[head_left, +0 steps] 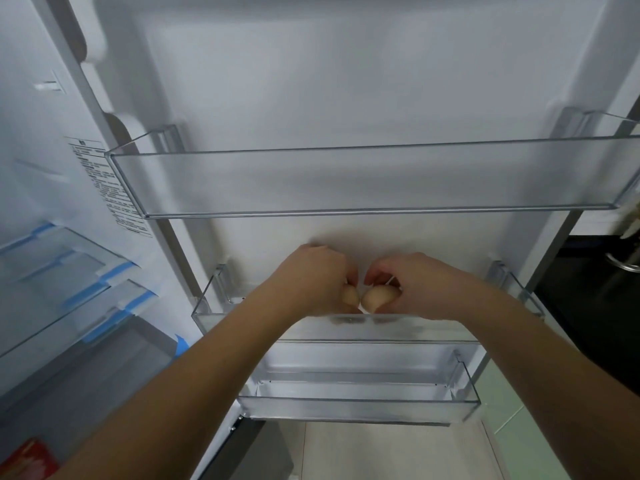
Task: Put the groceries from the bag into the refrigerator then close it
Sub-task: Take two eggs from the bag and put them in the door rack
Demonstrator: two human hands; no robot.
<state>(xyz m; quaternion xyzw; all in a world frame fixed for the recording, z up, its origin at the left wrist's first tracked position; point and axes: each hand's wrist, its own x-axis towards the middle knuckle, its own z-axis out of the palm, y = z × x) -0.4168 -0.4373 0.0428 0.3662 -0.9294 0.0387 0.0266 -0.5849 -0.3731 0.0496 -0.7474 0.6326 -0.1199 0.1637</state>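
While both hands reach into clear plastic middle door bin (512, 296), placing step in hand. Left hand (311, 278) grasps pale tan egg (351, 295); right hand (412, 282) grasps second, possibly egg (377, 297). Next: set down gently, release without knocking them together.

clear middle door shelf (221, 318), two eggs (375, 297)
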